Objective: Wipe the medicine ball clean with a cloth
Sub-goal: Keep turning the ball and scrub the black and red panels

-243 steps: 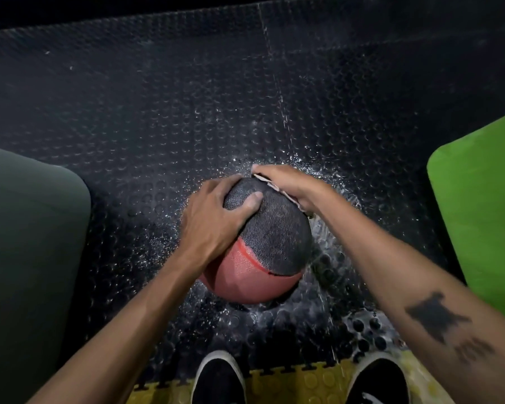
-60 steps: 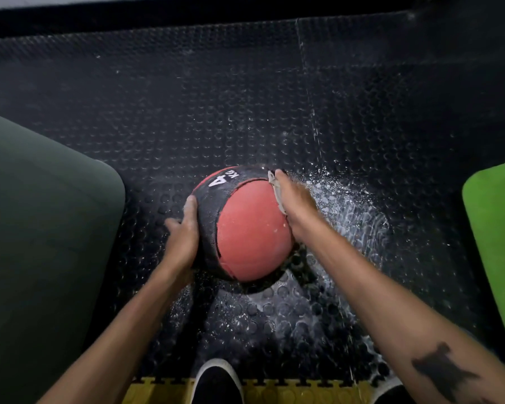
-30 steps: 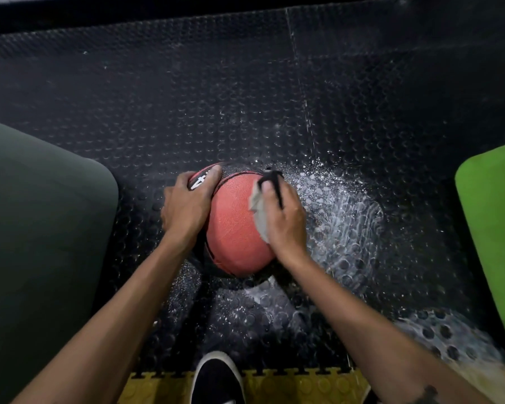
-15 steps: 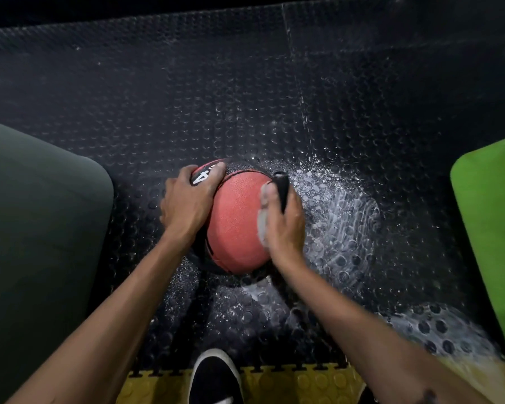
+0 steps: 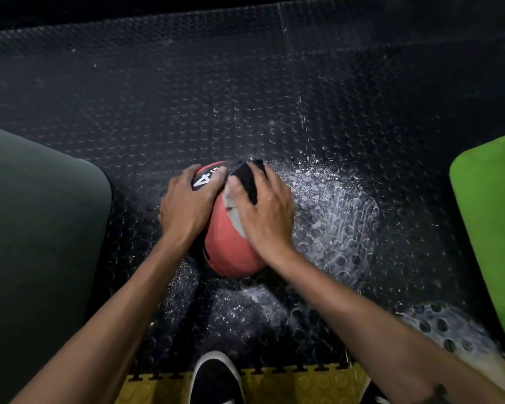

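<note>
The left hand (image 5: 187, 205) is lying spread on the ball (image 5: 231, 246) beside its white "4"; the right hand (image 5: 267, 211) is pressing the cloth (image 5: 235, 212) flat, fingers straight.

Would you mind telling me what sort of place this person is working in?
Most likely a gym or workout room: studded black rubber floor tiles, a medicine ball marked with a 4, and what look like padded mats, one dark green, one bright green.
</note>
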